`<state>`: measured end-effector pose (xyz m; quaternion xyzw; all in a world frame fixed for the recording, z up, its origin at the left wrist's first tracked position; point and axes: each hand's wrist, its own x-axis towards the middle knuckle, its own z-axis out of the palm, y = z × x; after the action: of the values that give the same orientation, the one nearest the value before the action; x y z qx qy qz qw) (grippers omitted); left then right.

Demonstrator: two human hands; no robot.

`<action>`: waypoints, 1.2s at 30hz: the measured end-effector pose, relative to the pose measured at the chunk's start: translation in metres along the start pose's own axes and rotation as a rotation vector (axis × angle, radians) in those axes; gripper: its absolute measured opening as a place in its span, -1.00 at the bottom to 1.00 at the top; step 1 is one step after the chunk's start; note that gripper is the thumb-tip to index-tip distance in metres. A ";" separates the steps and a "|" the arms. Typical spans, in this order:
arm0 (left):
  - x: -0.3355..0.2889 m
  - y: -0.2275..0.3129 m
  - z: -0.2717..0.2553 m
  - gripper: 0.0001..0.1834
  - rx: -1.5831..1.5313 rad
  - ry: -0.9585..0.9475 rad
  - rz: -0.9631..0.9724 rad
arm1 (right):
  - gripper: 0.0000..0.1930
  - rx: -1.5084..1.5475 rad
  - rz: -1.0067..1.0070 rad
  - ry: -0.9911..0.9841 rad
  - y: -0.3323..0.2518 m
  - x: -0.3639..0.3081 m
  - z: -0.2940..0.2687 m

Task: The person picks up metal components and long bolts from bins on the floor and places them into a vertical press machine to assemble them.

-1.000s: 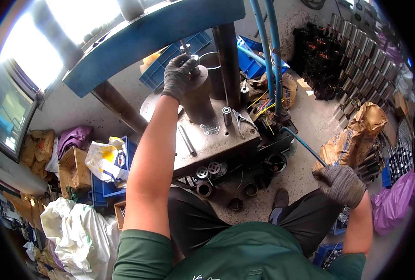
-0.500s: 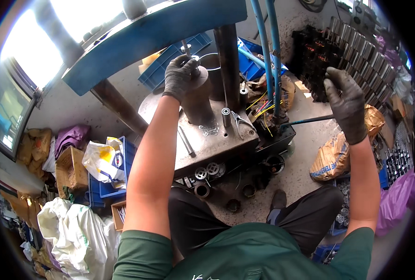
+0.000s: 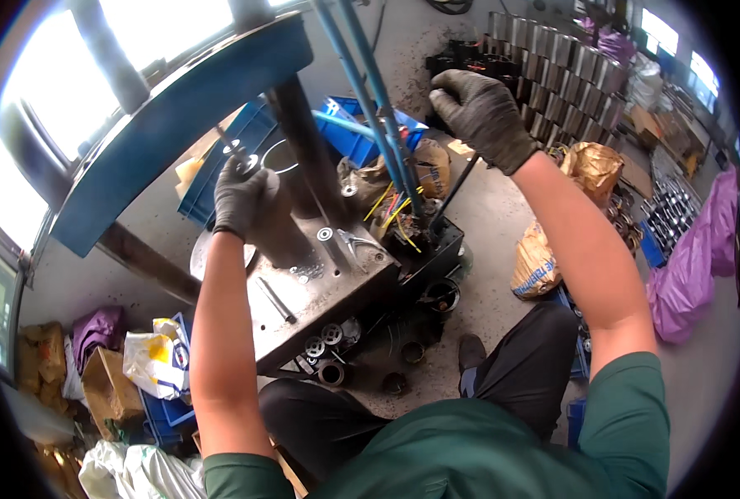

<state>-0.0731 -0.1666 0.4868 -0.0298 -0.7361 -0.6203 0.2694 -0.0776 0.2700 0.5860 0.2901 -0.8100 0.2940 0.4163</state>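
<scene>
Both gloved hands gripped: my left hand point(image 3: 239, 193) a dark metal cylinder point(image 3: 274, 229), my right hand point(image 3: 480, 112) a thin black lever point(image 3: 453, 193); a crumpled brown paper sack point(image 3: 538, 262) lay right.

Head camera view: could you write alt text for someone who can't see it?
Seen from above, a seated person's gloved left hand grips a dark metal cylinder on a steel press table, while the gloved right hand holds a thin black lever. Bags and blue crates surround them.

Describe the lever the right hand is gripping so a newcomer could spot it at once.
Start at the grey steel press table under the blue frame. At its right edge sits a dark box with yellow wires. The lever is the thin black rod rising from there into the gloved right hand.
</scene>
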 end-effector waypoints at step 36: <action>-0.346 -0.100 0.157 -0.46 0.233 -0.757 -0.135 | -0.58 1.779 0.967 0.065 -0.017 -0.348 -0.154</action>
<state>0.1279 0.0570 0.2340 -0.1770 -0.8491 -0.4940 -0.0605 0.1810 0.4483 0.3696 0.1276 -0.3160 0.9356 -0.0927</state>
